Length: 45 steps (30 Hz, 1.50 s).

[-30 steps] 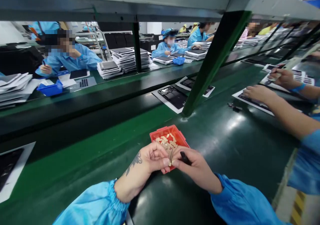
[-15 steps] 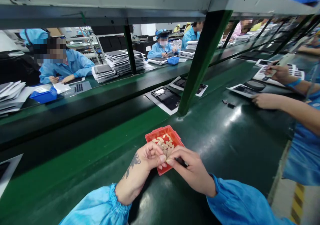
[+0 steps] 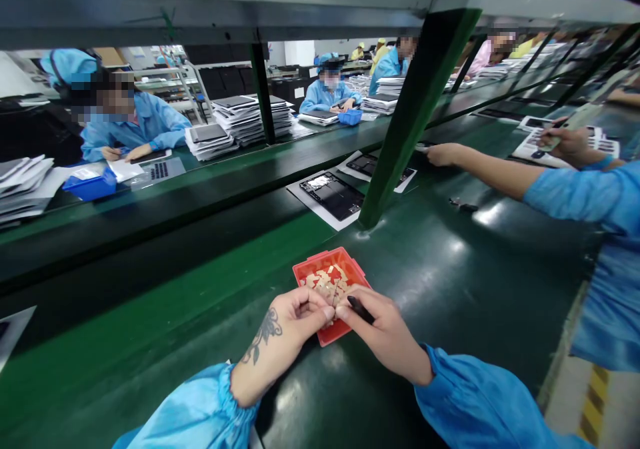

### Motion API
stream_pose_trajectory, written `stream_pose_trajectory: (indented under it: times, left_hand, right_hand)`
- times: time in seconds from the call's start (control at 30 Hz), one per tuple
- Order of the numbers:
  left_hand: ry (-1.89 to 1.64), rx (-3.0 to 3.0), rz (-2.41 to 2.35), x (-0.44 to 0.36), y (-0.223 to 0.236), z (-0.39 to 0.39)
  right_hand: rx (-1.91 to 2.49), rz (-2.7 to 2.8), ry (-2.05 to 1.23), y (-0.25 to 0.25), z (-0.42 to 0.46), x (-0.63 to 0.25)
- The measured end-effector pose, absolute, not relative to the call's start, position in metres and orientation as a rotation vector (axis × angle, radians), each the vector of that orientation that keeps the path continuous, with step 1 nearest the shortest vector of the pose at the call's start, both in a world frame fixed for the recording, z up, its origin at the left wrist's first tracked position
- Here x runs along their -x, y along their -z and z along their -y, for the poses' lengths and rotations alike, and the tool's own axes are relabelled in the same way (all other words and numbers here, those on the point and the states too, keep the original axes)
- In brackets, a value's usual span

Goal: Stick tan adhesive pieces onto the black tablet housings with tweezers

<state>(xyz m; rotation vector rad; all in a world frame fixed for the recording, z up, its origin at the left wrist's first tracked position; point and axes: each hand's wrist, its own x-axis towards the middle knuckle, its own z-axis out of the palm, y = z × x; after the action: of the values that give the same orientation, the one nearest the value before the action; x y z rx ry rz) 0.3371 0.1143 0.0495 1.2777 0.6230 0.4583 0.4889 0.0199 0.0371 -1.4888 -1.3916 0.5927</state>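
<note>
From where I stand, the right hand [image 3: 385,332] is closed around a slim black tool [image 3: 361,309], low in the middle of the frame. The tool's thick end shows between thumb and fingers, its long axis slanting from lower right to upper left. The left hand [image 3: 287,326] meets it, thumb and forefinger pinched together; whether a piece sits between them I can't tell. Just beyond the fingertips, and partly beneath them, is a red tray [image 3: 334,335], its longer sides running away from the person and leaning left at the far end. It is shallow and bright, with flat, pale tan pieces [image 3: 325,279] scattered inside, pointing every which way. The tray rests on a glossy dark green bench [image 3: 440,289]. Further up the frame, a black panel [image 3: 336,197] lies on white paper beside a slanted green post [image 3: 400,149]. At upper right, a co-worker's hand [image 3: 443,154] reaches across the bench.
</note>
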Motion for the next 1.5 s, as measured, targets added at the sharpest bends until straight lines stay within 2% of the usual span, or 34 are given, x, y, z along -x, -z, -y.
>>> stream_pose_trajectory:
  times: [0.13, 0.27, 0.43, 0.7, 0.8, 1.17, 1.5]
  left_hand:
    - [-0.569, -1.316, -0.693, -0.337, -0.048, -0.124]
    - [-0.800, -1.749, -0.831, -0.343, -0.039, -0.135]
    - [-0.756, -2.107, -0.737, -0.351, -0.034, -0.139]
    - [-0.531, -1.664, -0.574, -0.345, -0.046, -0.132]
    - [-0.561, -1.574, -0.593, -0.344, -0.049, -0.130]
    - [-0.649, -1.691, -0.583, -0.344, -0.051, -0.124]
    - [-0.586, -1.788, -0.555, -0.338, -0.046, -0.125]
  right_hand:
    - [1.568, 1.268, -0.594, -0.035, -0.022, -0.489]
    - [1.577, 1.110, -0.609, -0.032, -0.023, -0.490]
    - [1.548, 1.102, -0.618, -0.032, -0.024, -0.490]
    - [1.616, 1.192, -0.562, -0.032, -0.024, -0.490]
    - [1.644, 1.217, -0.508, -0.033, -0.025, -0.490]
    - [1.516, 1.406, -0.264, -0.030, -0.021, -0.488]
    - [1.463, 1.463, -0.380, -0.028, -0.022, -0.489]
